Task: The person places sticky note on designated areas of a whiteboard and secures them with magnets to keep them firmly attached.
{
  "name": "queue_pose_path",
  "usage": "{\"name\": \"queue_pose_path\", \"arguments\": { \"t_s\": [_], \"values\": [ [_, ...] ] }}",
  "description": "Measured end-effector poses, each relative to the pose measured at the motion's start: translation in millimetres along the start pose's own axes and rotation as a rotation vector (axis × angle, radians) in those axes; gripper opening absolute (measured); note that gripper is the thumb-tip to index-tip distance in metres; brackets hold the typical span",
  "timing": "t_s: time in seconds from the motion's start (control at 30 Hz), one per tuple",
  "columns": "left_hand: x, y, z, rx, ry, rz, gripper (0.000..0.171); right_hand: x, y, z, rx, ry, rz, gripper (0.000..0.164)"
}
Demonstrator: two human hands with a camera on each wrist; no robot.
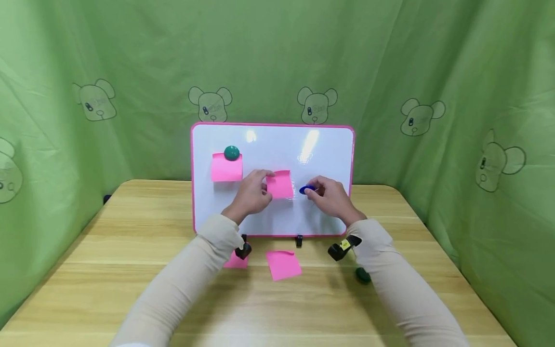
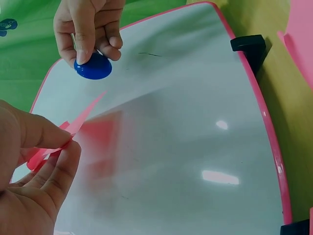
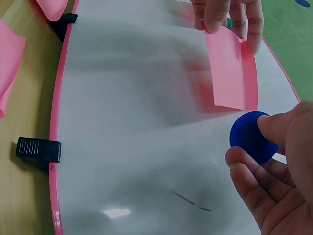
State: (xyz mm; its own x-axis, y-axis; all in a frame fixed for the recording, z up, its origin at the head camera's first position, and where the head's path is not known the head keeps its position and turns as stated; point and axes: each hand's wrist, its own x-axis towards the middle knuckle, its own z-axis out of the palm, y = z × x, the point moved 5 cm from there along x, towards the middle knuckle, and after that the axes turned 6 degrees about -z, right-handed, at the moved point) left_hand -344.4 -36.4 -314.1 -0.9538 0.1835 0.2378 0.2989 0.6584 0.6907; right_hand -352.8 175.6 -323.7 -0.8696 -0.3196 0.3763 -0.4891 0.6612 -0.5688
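Observation:
My left hand (image 1: 253, 192) pinches a pink sticky note (image 1: 280, 185) by its left side, in front of the middle of a whiteboard (image 1: 277, 144) with a pink frame. In the left wrist view the note (image 2: 80, 120) stands off the board at a slant, with its reddish reflection below. To its right, my right hand (image 1: 330, 196) pinches a round blue magnet (image 1: 307, 189) between thumb and fingers. The right wrist view shows the magnet (image 3: 252, 137) close to the note's edge. Another pink note (image 1: 226, 169) hangs at the board's upper left under a green magnet (image 1: 231, 153).
On the wooden table (image 1: 130, 250) before the board lie a pink note (image 1: 284, 265) and a second one (image 1: 236, 260) partly behind my left wrist. A green magnet (image 1: 362, 275) lies by my right forearm. Black feet (image 1: 299, 241) hold the board's lower edge. Green curtain (image 1: 277, 58) surrounds the table.

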Motion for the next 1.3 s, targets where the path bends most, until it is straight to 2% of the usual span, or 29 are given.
{"name": "queue_pose_path", "arguments": {
  "t_s": [0.3, 0.53, 0.83, 1.07, 1.3],
  "values": [
    [9.1, -0.2, -0.1, -0.022, 0.017, -0.020, 0.045, 7.4, -4.9, 3.1, 0.025, 0.003, -0.007, 0.015],
    [15.5, 8.7, -3.5, -0.032, 0.039, -0.024, 0.053, 14.0, -10.1, 2.5, 0.052, 0.026, 0.000, 0.015],
    [22.2, 13.5, -2.2, -0.043, 0.036, -0.084, 0.058, 22.3, -16.7, 2.5, 0.068, 0.057, 0.003, 0.017],
    [26.6, 14.4, -4.4, -0.041, 0.056, -0.077, 0.055, 30.7, -22.0, 1.6, 0.082, 0.087, -0.013, 0.019],
    [30.2, 16.5, -5.9, -0.009, 0.083, -0.066, 0.054, 39.6, -28.4, 1.4, 0.036, 0.102, -0.042, 0.019]
  ]
}}
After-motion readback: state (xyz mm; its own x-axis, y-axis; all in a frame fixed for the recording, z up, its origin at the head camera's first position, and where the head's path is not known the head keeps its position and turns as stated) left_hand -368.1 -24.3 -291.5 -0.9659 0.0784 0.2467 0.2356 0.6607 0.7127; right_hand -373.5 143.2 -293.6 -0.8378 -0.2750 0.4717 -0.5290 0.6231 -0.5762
